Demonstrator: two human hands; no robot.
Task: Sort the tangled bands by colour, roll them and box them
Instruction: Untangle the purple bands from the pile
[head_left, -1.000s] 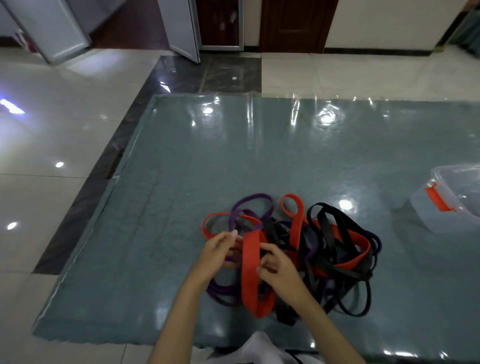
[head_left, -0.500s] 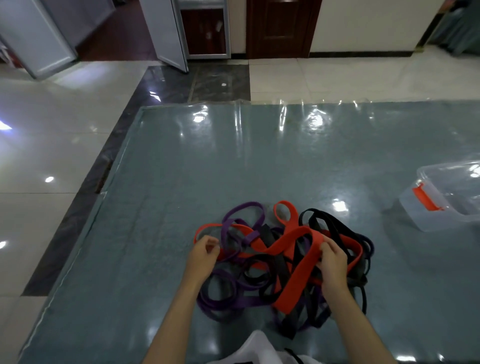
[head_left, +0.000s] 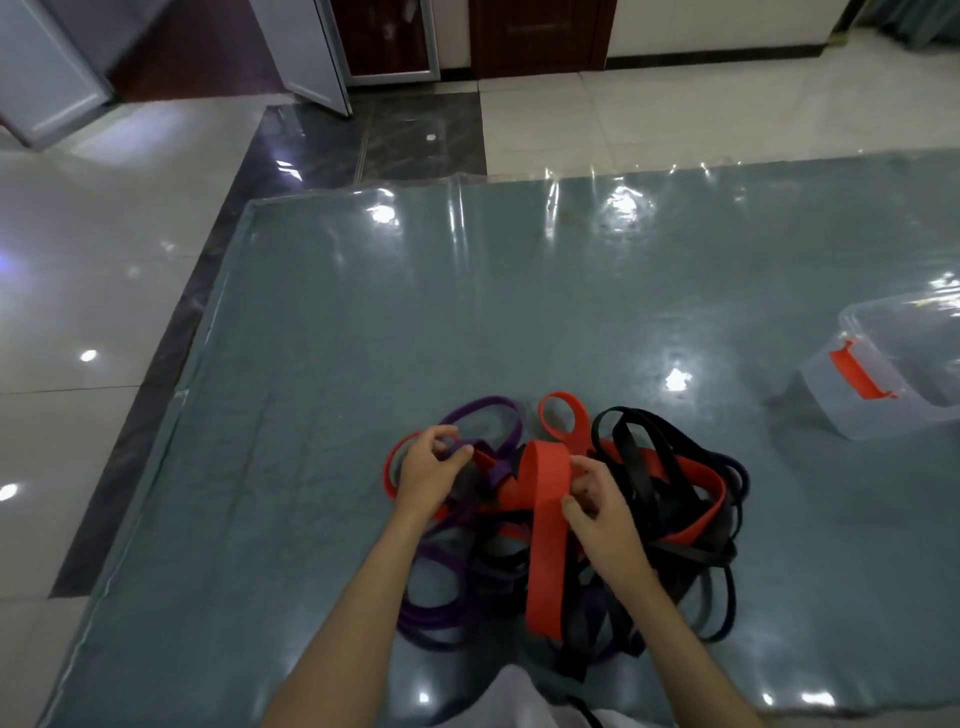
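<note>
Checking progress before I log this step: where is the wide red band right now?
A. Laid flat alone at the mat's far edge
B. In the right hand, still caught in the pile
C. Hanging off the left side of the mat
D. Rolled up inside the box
B: the right hand grips the wide red band, which loops over the tangled pile; the box sits apart, holding no band.

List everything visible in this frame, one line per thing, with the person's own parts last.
band pile: one tangle, red, purple and black, near middle of the mat
wide red band: one, red, on top of the pile
box: one, clear with red latch, open, far right on the mat
mat: one, grey-green under glossy film, on the floor
floor: white tiles with dark strip
doors: dark wood, far wall
left hand: pinching bands at the pile's left
right hand: gripping the wide red band
</note>
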